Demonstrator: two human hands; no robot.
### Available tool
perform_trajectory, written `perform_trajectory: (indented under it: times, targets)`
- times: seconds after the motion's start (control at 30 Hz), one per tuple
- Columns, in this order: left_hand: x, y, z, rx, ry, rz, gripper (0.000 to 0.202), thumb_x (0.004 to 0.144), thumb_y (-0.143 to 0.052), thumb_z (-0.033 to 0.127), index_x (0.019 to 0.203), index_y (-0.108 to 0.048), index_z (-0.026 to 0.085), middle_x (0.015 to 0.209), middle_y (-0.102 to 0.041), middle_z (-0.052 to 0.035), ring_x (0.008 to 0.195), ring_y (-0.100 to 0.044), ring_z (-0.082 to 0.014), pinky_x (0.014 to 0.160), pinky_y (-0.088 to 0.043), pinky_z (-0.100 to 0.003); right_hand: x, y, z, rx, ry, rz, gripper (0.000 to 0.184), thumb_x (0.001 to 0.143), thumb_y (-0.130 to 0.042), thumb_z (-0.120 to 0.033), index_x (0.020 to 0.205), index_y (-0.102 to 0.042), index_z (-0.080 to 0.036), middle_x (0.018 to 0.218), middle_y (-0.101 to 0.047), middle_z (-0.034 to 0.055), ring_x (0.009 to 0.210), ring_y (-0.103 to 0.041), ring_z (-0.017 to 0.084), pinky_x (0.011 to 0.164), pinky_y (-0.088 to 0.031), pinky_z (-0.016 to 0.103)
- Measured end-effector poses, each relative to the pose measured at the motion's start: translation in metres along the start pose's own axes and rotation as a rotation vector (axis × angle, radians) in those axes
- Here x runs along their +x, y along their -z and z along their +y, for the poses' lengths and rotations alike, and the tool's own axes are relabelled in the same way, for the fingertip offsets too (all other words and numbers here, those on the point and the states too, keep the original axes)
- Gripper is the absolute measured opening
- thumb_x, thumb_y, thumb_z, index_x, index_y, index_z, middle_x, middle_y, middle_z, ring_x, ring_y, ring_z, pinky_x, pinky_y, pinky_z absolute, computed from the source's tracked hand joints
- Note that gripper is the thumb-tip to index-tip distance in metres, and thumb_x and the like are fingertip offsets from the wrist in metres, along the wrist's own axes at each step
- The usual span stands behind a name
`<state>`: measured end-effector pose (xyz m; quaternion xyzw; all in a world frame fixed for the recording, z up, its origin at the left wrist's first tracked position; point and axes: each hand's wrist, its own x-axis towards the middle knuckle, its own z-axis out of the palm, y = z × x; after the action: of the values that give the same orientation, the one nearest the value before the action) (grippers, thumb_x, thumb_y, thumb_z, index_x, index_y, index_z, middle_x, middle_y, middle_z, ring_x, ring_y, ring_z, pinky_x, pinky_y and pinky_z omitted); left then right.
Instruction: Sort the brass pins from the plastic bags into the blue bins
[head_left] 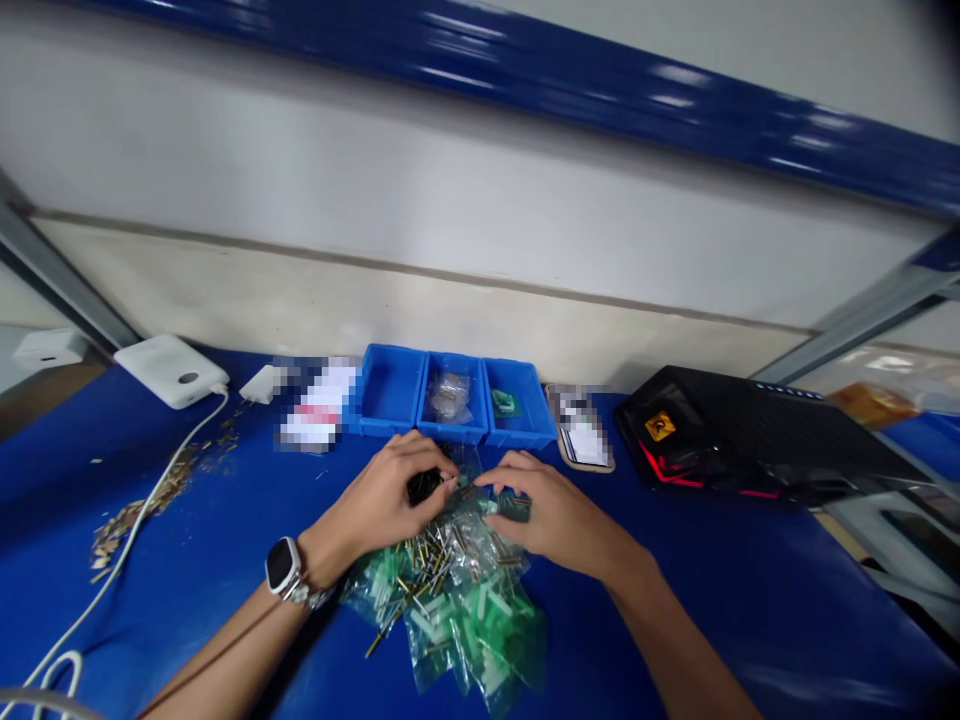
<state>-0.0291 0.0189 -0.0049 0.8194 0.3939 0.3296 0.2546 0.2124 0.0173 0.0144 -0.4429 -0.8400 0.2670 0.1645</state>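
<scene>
My left hand point(386, 495), with a watch on its wrist, is closed around a small black part point(424, 485). My right hand point(544, 510) pinches a small dark green piece point(514, 506) close beside it. Both hands hover over a heap of small clear green bags point(465, 610) mixed with thin metal pins point(427, 560) on the blue table point(750, 600). The fingertips of the two hands almost meet above the heap.
Three blue bins point(450, 395) stand in a row behind the hands; the middle one holds a clear bag, the right one a green piece. A black device with red lights point(720, 435) lies right. A white charger point(172, 370) with cable and scattered scraps point(142, 505) lie left.
</scene>
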Motion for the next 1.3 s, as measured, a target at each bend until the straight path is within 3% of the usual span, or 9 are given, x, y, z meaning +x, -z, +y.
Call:
perform_trajectory:
  times: [0.2,0.47,0.63,0.83,0.9,1.0,1.1,1.13,1.3]
  targets:
    - [-0.001,0.003,0.002,-0.037,-0.018,0.013,0.015,0.090,-0.058,0.023,0.101,-0.068,0.023,0.100,-0.070,-0.0044,0.095,-0.062,-0.0225,0.088,-0.047,-0.044,0.012,-0.003,0.000,0.067,0.086,0.077,0.013,0.091,-0.061,-0.020,0.090,-0.074,-0.024,0.080,-0.064,0.0026,0.082,-0.058,0.019,0.073,-0.045,0.033]
    - [-0.004,0.007,0.004,-0.146,-0.080,0.161,0.049,0.094,-0.047,0.015,0.142,-0.045,0.023,0.120,-0.064,-0.0088,0.100,-0.061,-0.0191,0.088,-0.053,-0.039,0.017,-0.007,0.005,0.882,-0.219,0.079,0.018,0.089,-0.065,-0.035,0.079,-0.069,-0.020,0.071,-0.068,0.0016,0.061,-0.054,0.012,0.060,-0.040,0.027]
    - [-0.004,0.007,-0.001,-0.064,-0.209,0.176,0.027,0.095,-0.059,0.019,0.121,-0.065,0.023,0.115,-0.067,-0.0071,0.106,-0.062,-0.0181,0.092,-0.052,-0.034,0.019,-0.014,0.000,1.064,-0.299,0.089,0.020,0.086,-0.068,-0.036,0.078,-0.069,-0.017,0.067,-0.067,0.0040,0.059,-0.053,0.013,0.059,-0.039,0.029]
    - [0.000,0.005,0.004,-0.284,0.077,0.137,0.020,0.096,-0.060,0.030,0.086,-0.074,0.020,0.079,-0.075,-0.0009,0.070,-0.067,-0.0119,0.067,-0.051,-0.024,0.016,-0.014,-0.010,0.782,-0.108,0.264,0.028,0.091,-0.064,-0.034,0.117,-0.061,-0.025,0.083,-0.064,0.0018,0.072,-0.057,0.015,0.062,-0.042,0.029]
    - [0.000,0.005,0.008,-0.324,0.132,0.070,0.027,0.094,-0.060,0.033,0.077,-0.073,0.018,0.073,-0.074,-0.0015,0.065,-0.066,-0.0122,0.063,-0.050,-0.024,0.014,-0.012,-0.011,0.702,-0.063,0.273,0.017,0.091,-0.064,-0.032,0.106,-0.065,-0.024,0.082,-0.063,0.0015,0.074,-0.057,0.014,0.064,-0.043,0.028]
    - [-0.001,0.008,0.011,-0.317,0.100,0.017,0.033,0.092,-0.060,0.038,0.070,-0.071,0.016,0.064,-0.070,-0.0021,0.059,-0.062,-0.0122,0.057,-0.046,-0.024,0.009,-0.004,-0.009,0.743,-0.138,0.033,0.022,0.093,-0.061,-0.035,0.078,-0.064,-0.019,0.061,-0.060,-0.0013,0.050,-0.048,0.008,0.048,-0.036,0.023]
    - [-0.003,0.012,0.008,-0.302,0.071,0.078,0.041,0.095,-0.051,0.043,0.073,-0.071,0.016,0.060,-0.067,-0.0021,0.056,-0.060,-0.0126,0.057,-0.044,-0.025,0.006,0.005,-0.007,0.921,-0.250,-0.401,0.020,0.090,-0.066,-0.034,0.078,-0.065,-0.018,0.053,-0.064,-0.0010,0.036,-0.042,0.005,0.037,-0.030,0.020]
    - [-0.004,0.013,0.007,-0.297,0.074,0.114,0.044,0.097,-0.048,0.045,0.073,-0.071,0.016,0.059,-0.066,-0.0021,0.056,-0.060,-0.0128,0.057,-0.044,-0.026,0.006,0.006,-0.007,0.984,-0.283,-0.425,0.020,0.089,-0.067,-0.034,0.078,-0.065,-0.017,0.056,-0.067,0.0010,0.036,-0.047,0.007,0.035,-0.033,0.020]
    - [-0.005,0.012,-0.001,-0.299,0.114,0.290,0.051,0.098,-0.043,0.049,0.068,-0.068,0.017,0.063,-0.068,-0.0035,0.063,-0.064,-0.0147,0.062,-0.046,-0.027,0.016,0.001,-0.013,1.167,-0.355,0.104,0.030,0.087,-0.066,-0.039,0.110,-0.069,-0.019,0.116,-0.071,0.0139,0.083,-0.074,0.023,0.045,-0.049,0.022]
